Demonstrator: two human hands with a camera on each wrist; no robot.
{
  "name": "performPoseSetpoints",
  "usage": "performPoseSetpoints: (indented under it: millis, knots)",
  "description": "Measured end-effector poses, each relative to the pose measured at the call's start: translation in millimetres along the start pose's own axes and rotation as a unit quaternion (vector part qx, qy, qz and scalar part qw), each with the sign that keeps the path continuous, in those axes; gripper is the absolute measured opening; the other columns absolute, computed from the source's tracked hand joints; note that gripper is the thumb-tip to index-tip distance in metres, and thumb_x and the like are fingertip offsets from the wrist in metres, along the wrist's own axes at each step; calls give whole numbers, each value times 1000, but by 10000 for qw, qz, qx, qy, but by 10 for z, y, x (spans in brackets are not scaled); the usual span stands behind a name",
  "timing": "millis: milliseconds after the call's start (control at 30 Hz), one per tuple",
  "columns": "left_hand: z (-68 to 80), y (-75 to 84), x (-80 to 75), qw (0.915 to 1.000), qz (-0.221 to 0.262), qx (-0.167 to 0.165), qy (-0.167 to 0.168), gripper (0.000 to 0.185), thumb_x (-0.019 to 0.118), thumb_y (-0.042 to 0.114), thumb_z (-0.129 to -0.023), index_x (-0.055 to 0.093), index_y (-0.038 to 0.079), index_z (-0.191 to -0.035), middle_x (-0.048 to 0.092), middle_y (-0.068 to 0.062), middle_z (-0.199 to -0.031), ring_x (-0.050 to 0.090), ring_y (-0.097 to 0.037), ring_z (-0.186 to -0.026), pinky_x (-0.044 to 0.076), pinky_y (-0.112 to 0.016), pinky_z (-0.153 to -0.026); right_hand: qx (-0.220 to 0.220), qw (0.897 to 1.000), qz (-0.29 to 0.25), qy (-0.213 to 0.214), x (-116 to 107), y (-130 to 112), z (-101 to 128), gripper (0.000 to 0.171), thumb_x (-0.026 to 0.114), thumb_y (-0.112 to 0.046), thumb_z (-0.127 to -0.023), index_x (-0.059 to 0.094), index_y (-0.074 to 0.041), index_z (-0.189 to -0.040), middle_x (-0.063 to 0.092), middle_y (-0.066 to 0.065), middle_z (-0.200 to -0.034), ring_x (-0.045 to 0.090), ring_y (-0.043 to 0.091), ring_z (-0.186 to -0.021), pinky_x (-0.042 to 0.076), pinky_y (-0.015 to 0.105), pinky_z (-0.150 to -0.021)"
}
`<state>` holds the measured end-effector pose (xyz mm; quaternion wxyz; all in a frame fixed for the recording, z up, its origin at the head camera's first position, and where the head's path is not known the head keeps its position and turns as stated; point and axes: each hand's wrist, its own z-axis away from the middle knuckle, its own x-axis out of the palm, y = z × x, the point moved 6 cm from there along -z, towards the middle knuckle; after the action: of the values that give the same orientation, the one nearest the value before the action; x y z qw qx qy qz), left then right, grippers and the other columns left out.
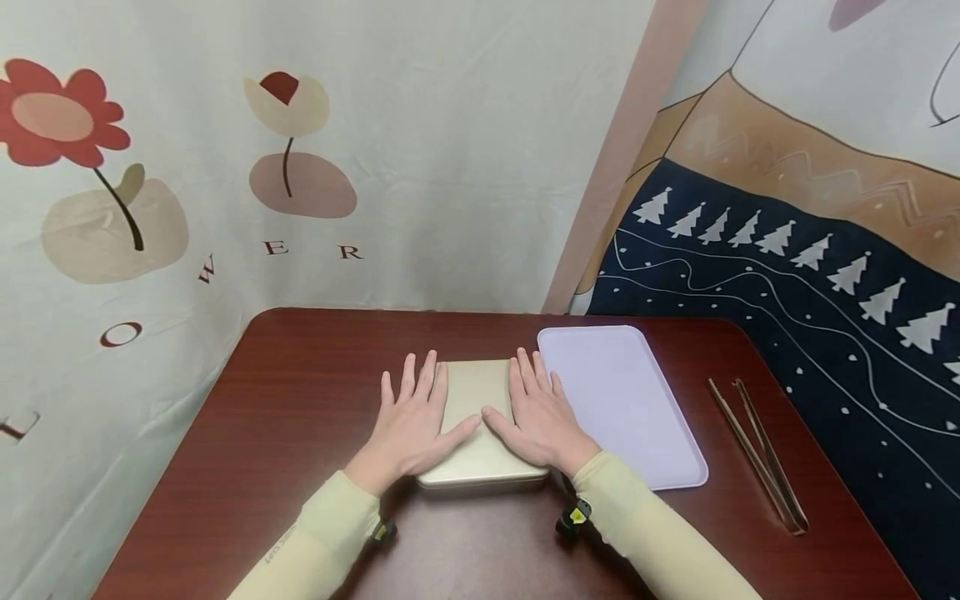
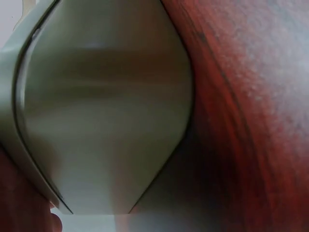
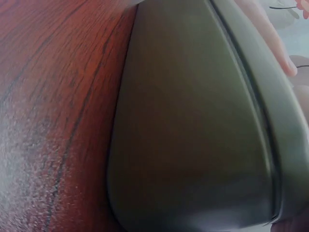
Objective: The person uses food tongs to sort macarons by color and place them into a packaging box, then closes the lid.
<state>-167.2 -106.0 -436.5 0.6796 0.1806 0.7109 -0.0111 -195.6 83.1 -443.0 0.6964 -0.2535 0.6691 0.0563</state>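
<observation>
A pale gold rectangular tin with its lid on (image 1: 477, 392) lies flat on the dark red wooden table. My left hand (image 1: 411, 423) rests over its left side, fingers straight and pointing away from me. Over the right side lies my right hand (image 1: 542, 414), its fingers also straight. The two thumbs nearly meet above the middle of the lid. Close up in the left wrist view is the tin's side wall (image 2: 106, 106), with the lid seam along it. The right wrist view shows the wall (image 3: 188, 116) from the other end. What the tin holds is hidden.
A lilac tray (image 1: 622, 400) lies just right of the tin, partly under my right forearm. Farther right, metal tongs (image 1: 761, 458) lie near the table's right edge. A printed cloth (image 1: 450, 150) hangs behind the table, and a dark patterned cloth (image 1: 750, 283) hangs at the right.
</observation>
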Motion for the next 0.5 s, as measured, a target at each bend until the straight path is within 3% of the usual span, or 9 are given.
performPoseSetpoints:
  millis: [233,500]
  knots:
    - [44,-19,50,9999,122,-49,-9,104,28,82,-99,21,4,-167,3,-13,-176,-4,-41,-161,4,-75,-125,28,10000,17,36,40,-7,29,99,36,-70,-103,13,3,-166,5,20,-175,3,41,-162,17,65,-130]
    - [28,-21,18,9999,115,14,-3,100,31,77,-101,22,2,-166,4,-16,-175,-3,-44,-160,4,-77,-125,55,9999,-5,-87,11,3,13,97,34,-68,-104,12,2,-166,2,19,-175,-7,37,-162,15,65,-130]
